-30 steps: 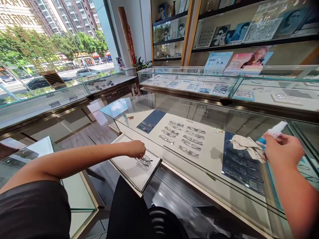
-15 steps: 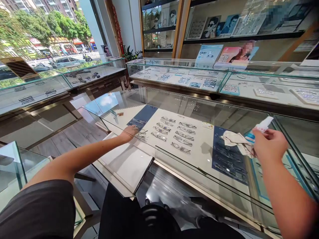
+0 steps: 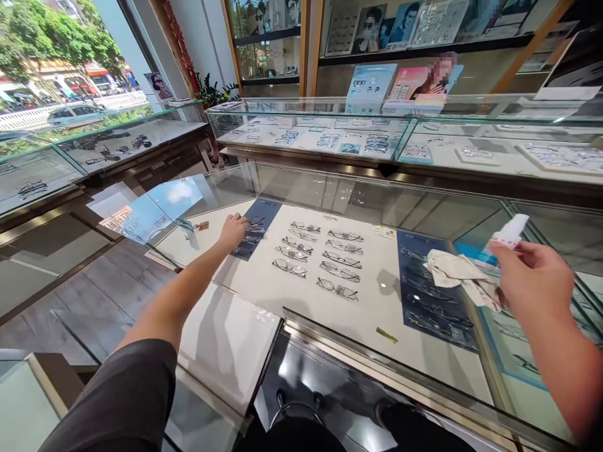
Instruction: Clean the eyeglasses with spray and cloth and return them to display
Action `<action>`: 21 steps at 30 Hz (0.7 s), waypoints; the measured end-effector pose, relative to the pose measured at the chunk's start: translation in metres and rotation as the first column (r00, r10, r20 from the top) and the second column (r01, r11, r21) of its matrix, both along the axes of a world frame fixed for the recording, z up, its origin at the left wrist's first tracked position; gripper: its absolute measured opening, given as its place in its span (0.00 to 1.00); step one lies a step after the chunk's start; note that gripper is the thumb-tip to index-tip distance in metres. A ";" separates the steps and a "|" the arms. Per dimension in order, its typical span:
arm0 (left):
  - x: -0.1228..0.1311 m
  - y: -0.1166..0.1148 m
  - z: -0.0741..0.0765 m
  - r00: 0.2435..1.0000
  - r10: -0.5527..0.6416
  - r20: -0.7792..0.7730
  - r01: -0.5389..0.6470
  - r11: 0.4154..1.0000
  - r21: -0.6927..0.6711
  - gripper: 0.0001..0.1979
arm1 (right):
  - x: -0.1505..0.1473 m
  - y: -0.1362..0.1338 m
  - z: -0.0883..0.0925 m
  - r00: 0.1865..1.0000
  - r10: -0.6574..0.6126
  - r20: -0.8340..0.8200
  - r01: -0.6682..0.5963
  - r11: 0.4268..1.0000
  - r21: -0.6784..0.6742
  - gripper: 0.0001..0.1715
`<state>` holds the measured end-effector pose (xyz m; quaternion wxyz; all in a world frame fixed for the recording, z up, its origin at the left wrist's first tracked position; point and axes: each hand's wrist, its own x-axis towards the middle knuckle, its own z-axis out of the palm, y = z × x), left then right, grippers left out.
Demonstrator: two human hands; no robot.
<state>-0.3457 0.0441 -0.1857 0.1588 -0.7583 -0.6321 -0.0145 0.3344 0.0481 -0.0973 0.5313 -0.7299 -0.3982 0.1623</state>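
Note:
My left hand (image 3: pixel 234 231) reaches inside the glass display case, over the left navy mat (image 3: pixel 269 215). Its fingers are pinched on a pair of eyeglasses (image 3: pixel 255 221) at the mat's far end. More eyeglasses lie below it on the same mat, partly hidden by the hand. At the right, above the case, my right hand (image 3: pixel 537 276) is closed around a small bottle (image 3: pixel 511 231) with a white top. A beige cloth (image 3: pixel 455 271) hangs from the same hand. Beneath the cloth lies the right navy mat (image 3: pixel 414 307) with several eyeglasses.
Two columns of eyeglasses (image 3: pixel 341 258) lie mid-case. A gold strip (image 3: pixel 387 334) is near the front, and a brown tag (image 3: pixel 201 226) at the left. The case's glass front edge (image 3: pixel 339 342) runs before me; a white pulled-out panel (image 3: pixel 226 339) juts toward me. Other showcases (image 3: pixel 306 135) stand behind.
My left hand has moved farther into the case, from the mat's near end to its far end. The right hand still holds the bottle and cloth. My view has shifted right.

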 end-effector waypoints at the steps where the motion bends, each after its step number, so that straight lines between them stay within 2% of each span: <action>1: -0.003 0.009 -0.003 1.000 -0.009 0.001 0.009 1.000 -0.015 0.22 | 0.000 -0.002 0.001 1.000 -0.005 -0.016 0.005 1.000 -0.009 0.32; 5: -0.012 0.037 -0.013 0.999 -0.052 0.009 0.053 0.995 -0.090 0.21 | -0.006 -0.013 0.011 0.999 0.004 -0.054 -0.006 0.999 -0.034 0.34; 10: -0.021 0.053 -0.022 0.998 -0.062 0.024 0.065 0.987 -0.147 0.20 | -0.018 -0.029 0.024 0.999 -0.015 -0.038 0.011 0.995 -0.102 0.42; 13: -0.024 0.056 -0.025 0.998 -0.056 0.020 0.059 0.983 -0.172 0.20 | -0.014 -0.030 0.021 0.999 -0.001 -0.034 -0.002 0.995 -0.095 0.43; 18: -0.025 0.057 -0.028 0.999 -0.043 0.003 0.043 0.978 -0.204 0.20 | 0.000 -0.021 0.009 0.999 -0.046 -0.021 0.044 0.996 -0.071 0.40; 21: -0.024 0.058 -0.030 0.999 -0.042 -0.001 0.041 0.975 -0.219 0.20 | -0.003 -0.024 0.011 1.000 -0.015 -0.021 0.013 0.998 -0.065 0.38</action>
